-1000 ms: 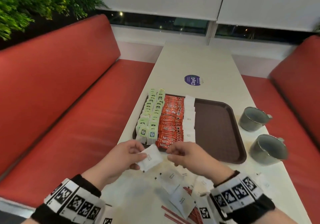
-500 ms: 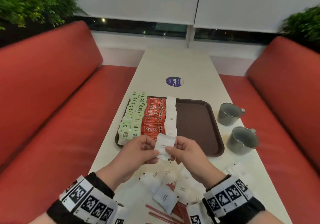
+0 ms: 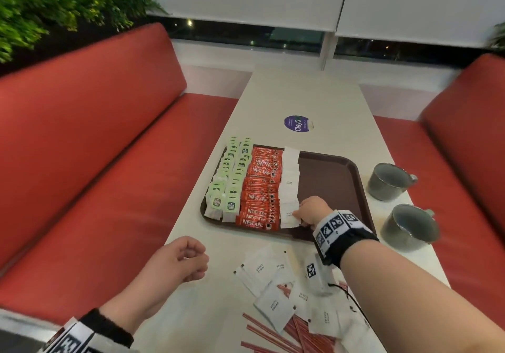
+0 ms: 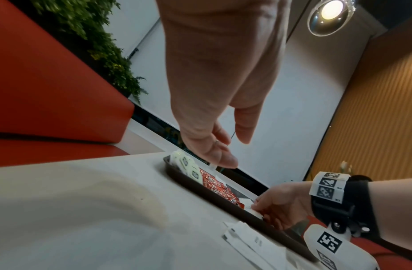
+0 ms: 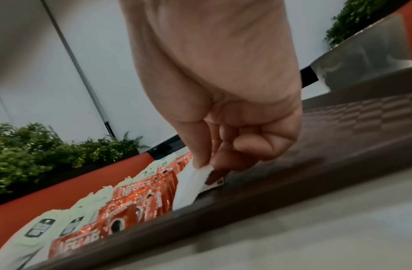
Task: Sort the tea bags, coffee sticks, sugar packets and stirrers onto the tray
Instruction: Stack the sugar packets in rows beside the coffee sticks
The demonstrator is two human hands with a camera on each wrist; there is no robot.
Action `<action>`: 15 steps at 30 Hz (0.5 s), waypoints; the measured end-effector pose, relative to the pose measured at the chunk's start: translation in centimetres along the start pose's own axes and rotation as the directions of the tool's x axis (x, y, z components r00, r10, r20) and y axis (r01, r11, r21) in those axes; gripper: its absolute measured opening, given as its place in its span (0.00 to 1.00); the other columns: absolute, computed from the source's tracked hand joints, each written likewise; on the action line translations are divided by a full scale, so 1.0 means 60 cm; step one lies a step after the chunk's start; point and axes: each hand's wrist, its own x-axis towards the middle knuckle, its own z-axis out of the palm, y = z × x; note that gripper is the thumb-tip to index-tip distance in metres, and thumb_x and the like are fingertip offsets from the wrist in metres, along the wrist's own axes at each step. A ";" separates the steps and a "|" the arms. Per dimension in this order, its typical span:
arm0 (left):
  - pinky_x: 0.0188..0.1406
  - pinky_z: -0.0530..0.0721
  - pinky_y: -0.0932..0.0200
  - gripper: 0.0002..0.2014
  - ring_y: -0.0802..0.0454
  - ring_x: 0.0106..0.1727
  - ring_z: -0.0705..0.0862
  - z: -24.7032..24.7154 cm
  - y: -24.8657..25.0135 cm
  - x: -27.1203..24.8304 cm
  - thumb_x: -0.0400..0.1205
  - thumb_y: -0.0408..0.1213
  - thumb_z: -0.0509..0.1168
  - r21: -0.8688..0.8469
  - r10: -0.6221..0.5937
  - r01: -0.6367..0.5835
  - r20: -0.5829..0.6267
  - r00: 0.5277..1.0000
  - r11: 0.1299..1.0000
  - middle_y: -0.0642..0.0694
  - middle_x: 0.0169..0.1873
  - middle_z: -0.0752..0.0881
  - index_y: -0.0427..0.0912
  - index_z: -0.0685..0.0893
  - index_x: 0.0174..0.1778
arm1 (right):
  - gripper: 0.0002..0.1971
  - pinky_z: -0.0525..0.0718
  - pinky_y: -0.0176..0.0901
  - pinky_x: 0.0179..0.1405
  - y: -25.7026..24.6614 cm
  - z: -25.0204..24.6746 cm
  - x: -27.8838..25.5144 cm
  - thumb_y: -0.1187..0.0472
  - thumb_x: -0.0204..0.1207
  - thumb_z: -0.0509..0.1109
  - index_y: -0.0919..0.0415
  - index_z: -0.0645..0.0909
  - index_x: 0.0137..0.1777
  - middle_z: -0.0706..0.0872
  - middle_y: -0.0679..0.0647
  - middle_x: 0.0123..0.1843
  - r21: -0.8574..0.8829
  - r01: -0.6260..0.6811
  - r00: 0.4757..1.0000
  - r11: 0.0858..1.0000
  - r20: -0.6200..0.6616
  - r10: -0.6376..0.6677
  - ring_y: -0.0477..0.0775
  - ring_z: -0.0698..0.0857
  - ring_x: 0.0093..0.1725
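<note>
A brown tray lies on the white table and holds rows of green tea bags, red coffee sticks and white sugar packets. My right hand reaches over the tray's near edge and pinches a white sugar packet at the near end of the sugar row. My left hand hovers over the table left of the loose pile, fingers loosely curled and holding nothing. Loose sugar packets and red stirrers lie on the table near me.
Two grey mugs stand right of the tray. A round purple sticker is on the table beyond the tray. Red bench seats flank the table on both sides.
Both hands held one sugar packet above the table before. Now the left hand has let go and drawn back, and the right hand has carried the packet onto the tray.
</note>
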 end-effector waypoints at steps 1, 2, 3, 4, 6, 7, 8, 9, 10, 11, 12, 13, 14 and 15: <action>0.37 0.87 0.61 0.04 0.49 0.37 0.85 -0.006 -0.004 -0.002 0.78 0.24 0.69 -0.010 -0.001 0.001 -0.011 1.000 1.000 0.40 0.36 0.82 0.30 0.82 0.47 | 0.15 0.73 0.37 0.31 -0.002 0.004 0.007 0.59 0.83 0.59 0.62 0.74 0.35 0.77 0.52 0.34 -0.039 -0.024 1.000 0.999 0.003 0.024 0.52 0.78 0.35; 0.38 0.87 0.61 0.04 0.49 0.36 0.85 -0.012 -0.007 -0.003 0.78 0.23 0.69 -0.020 -0.003 0.002 -0.019 1.000 1.000 0.40 0.36 0.82 0.30 0.82 0.47 | 0.17 0.73 0.38 0.32 -0.004 0.008 0.014 0.59 0.83 0.59 0.61 0.72 0.32 0.76 0.52 0.33 -0.050 -0.051 0.999 0.997 0.001 0.051 0.51 0.76 0.33; 0.38 0.87 0.60 0.04 0.48 0.36 0.85 -0.016 -0.011 -0.005 0.78 0.23 0.68 -0.029 -0.005 0.005 -0.024 1.000 1.000 0.40 0.36 0.81 0.30 0.81 0.47 | 0.18 0.74 0.38 0.35 -0.007 0.010 0.018 0.59 0.83 0.60 0.60 0.71 0.30 0.76 0.52 0.33 -0.045 -0.075 0.997 0.996 0.001 0.075 0.51 0.76 0.32; 0.39 0.87 0.60 0.04 0.48 0.37 0.85 -0.018 -0.013 -0.007 0.78 0.23 0.68 -0.034 -0.009 0.008 -0.024 1.000 0.999 0.40 0.36 0.81 0.30 0.81 0.47 | 0.17 0.75 0.39 0.35 -0.010 0.012 0.021 0.59 0.83 0.60 0.60 0.71 0.30 0.77 0.53 0.33 -0.051 -0.094 0.996 0.994 0.003 0.094 0.52 0.77 0.33; 0.39 0.87 0.60 0.04 0.48 0.37 0.85 -0.020 -0.019 -0.009 0.78 0.23 0.68 -0.037 -0.019 0.018 -0.019 1.000 0.999 0.40 0.36 0.81 0.30 0.81 0.47 | 0.17 0.75 0.39 0.33 -0.014 0.012 0.021 0.59 0.83 0.62 0.61 0.72 0.31 0.79 0.53 0.35 -0.084 -0.114 0.993 0.990 -0.010 0.114 0.53 0.80 0.37; 0.39 0.87 0.60 0.04 0.48 0.37 0.85 -0.021 -0.021 -0.008 0.78 0.23 0.68 -0.037 -0.022 0.021 -0.017 1.000 0.999 0.40 0.36 0.81 0.31 0.81 0.47 | 0.16 0.76 0.39 0.34 -0.017 0.010 0.022 0.58 0.83 0.62 0.61 0.72 0.32 0.79 0.53 0.35 -0.097 -0.116 0.993 0.989 -0.019 0.114 0.53 0.80 0.39; 0.38 0.87 0.61 0.04 0.48 0.37 0.86 -0.021 -0.022 -0.007 0.78 0.23 0.68 -0.038 -0.023 0.022 -0.015 1.000 0.999 0.40 0.36 0.81 0.31 0.81 0.46 | 0.16 0.77 0.39 0.35 -0.019 0.009 0.020 0.58 0.82 0.62 0.61 0.73 0.33 0.79 0.52 0.34 -0.095 -0.122 0.992 0.988 -0.018 0.121 0.53 0.81 0.39; 0.38 0.87 0.61 0.04 0.48 0.37 0.86 -0.021 -0.023 -0.006 0.78 0.23 0.68 -0.038 -0.022 0.022 -0.012 1.000 0.999 0.40 0.37 0.81 0.31 0.81 0.46 | 0.15 0.79 0.40 0.37 -0.020 0.009 0.019 0.58 0.82 0.62 0.61 0.74 0.33 0.80 0.52 0.35 -0.091 -0.127 0.992 0.988 -0.011 0.126 0.53 0.82 0.39; 0.39 0.87 0.61 0.04 0.48 0.37 0.86 -0.020 -0.023 -0.004 0.78 0.23 0.68 -0.035 -0.020 0.019 -0.007 1.000 0.999 0.39 0.37 0.81 0.31 0.81 0.47 | 0.15 0.80 0.40 0.40 -0.021 0.009 0.019 0.58 0.82 0.62 0.61 0.74 0.33 0.81 0.53 0.36 -0.086 -0.129 0.992 0.988 -0.002 0.129 0.53 0.83 0.40; 0.39 0.87 0.60 0.04 0.48 0.37 0.86 -0.018 -0.022 -0.002 0.78 0.23 0.68 -0.029 -0.018 0.018 0.001 1.000 0.999 0.39 0.38 0.81 0.31 0.81 0.47 | 0.15 0.81 0.41 0.44 -0.020 0.009 0.016 0.58 0.82 0.63 0.61 0.74 0.33 0.81 0.53 0.37 -0.082 -0.127 0.992 0.989 0.009 0.128 0.54 0.84 0.43; 0.40 0.87 0.60 0.04 0.48 0.37 0.86 -0.016 -0.020 0.001 0.79 0.24 0.68 -0.022 -0.015 0.016 0.012 1.000 1.000 0.38 0.38 0.81 0.31 0.81 0.47 | 0.15 0.81 0.41 0.46 -0.020 0.008 0.010 0.57 0.82 0.63 0.61 0.74 0.34 0.82 0.53 0.38 -0.080 -0.123 0.992 0.989 0.014 0.124 0.55 0.85 0.47; 0.40 0.87 0.60 0.04 0.48 0.38 0.86 -0.013 -0.018 0.004 0.79 0.24 0.68 -0.016 -0.013 0.013 0.022 1.000 1.000 0.38 0.39 0.81 0.31 0.81 0.48 | 0.14 0.81 0.42 0.46 -0.018 0.005 0.003 0.56 0.82 0.63 0.61 0.74 0.35 0.82 0.54 0.40 -0.071 -0.114 0.993 0.991 0.001 0.114 0.55 0.86 0.49; 0.40 0.87 0.60 0.04 0.48 0.38 0.86 -0.009 -0.016 0.008 0.78 0.24 0.68 -0.006 -0.010 0.010 0.031 0.999 1.000 0.38 0.39 0.81 0.31 0.81 0.48 | 0.12 0.80 0.42 0.45 -0.017 0.000 -0.007 0.56 0.82 0.63 0.62 0.76 0.39 0.83 0.55 0.43 -0.045 -0.091 0.996 0.995 -0.028 0.090 0.56 0.85 0.49; 0.42 0.88 0.59 0.04 0.47 0.38 0.86 -0.005 -0.013 0.013 0.78 0.24 0.68 0.010 -0.007 0.006 0.040 0.999 1.000 0.38 0.40 0.82 0.32 0.81 0.47 | 0.11 0.79 0.42 0.45 -0.016 -0.004 -0.020 0.55 0.82 0.64 0.63 0.78 0.46 0.84 0.56 0.47 -0.012 -0.050 0.995 0.999 -0.085 0.049 0.56 0.84 0.50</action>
